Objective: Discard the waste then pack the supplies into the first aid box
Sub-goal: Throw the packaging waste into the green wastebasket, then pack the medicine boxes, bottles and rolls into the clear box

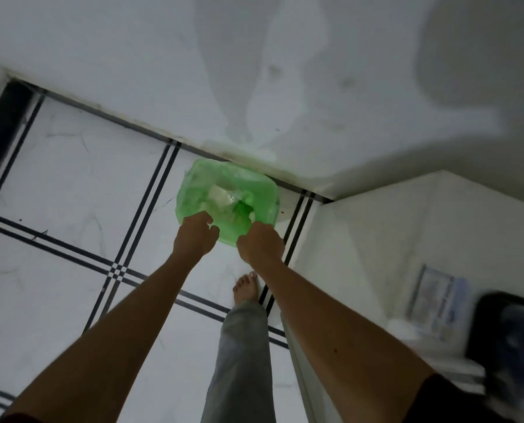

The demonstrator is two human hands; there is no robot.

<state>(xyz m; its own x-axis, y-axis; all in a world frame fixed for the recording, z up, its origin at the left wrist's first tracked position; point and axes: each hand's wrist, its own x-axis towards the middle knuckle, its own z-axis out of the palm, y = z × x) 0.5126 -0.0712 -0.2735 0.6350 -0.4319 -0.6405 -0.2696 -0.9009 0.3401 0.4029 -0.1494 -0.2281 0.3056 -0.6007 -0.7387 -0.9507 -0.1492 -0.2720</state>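
A bin lined with a green plastic bag (256, 190) stands on the floor against the wall. White and clear crumpled waste (221, 195) lies inside it. Both my arms reach down to its near rim. My left hand (195, 235) hovers over the near left edge with its fingers curled into a fist; nothing shows in it. My right hand (260, 244) is curled at the near right edge, with a small white scrap (251, 214) at its fingertips. At the far right, blurred, a dark box (509, 340) sits on a white counter (376, 239) beside a pale packet (437, 293).
White marble floor tiles with black double lines (146, 206) spread to the left. The white wall (285, 87) rises behind the bin. My bare foot (246, 285) and grey trouser leg (242, 355) stand just short of the bin, close to the counter's edge.
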